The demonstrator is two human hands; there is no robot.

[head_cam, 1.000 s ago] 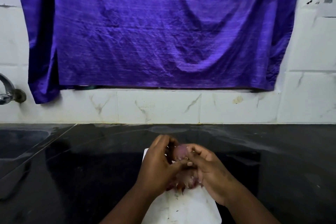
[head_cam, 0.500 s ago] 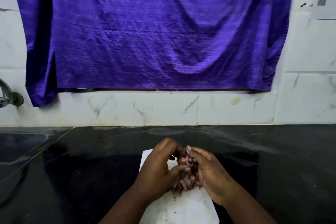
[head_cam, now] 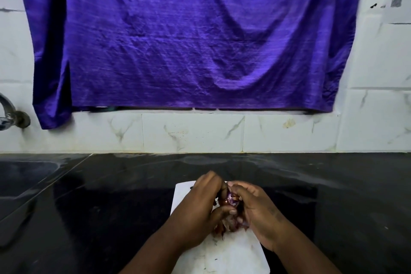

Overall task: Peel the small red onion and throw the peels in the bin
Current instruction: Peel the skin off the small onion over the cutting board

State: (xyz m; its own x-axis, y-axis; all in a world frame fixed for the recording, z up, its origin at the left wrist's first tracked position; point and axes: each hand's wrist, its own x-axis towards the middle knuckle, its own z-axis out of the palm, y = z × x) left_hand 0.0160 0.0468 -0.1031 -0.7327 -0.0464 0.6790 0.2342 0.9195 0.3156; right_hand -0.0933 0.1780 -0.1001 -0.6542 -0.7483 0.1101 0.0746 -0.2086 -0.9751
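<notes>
Tap (head_cam: 13,115) on tiled wall, far left of grip, above dark sink (head_cam: 24,176). Purple cloth (head_cam: 189,35) hangs on wall, well above grip. Left hand (head_cam: 198,209) curled, fingers closed on small red onion (head_cam: 231,201) from left side. Onion held between both hands, above white cutting board (head_cam: 235,253); loose peels (head_cam: 224,227) hang just below grip. Right hand (head_cam: 255,209) closed on onion from right side. Board lies on black countertop (head_cam: 333,196)
</notes>
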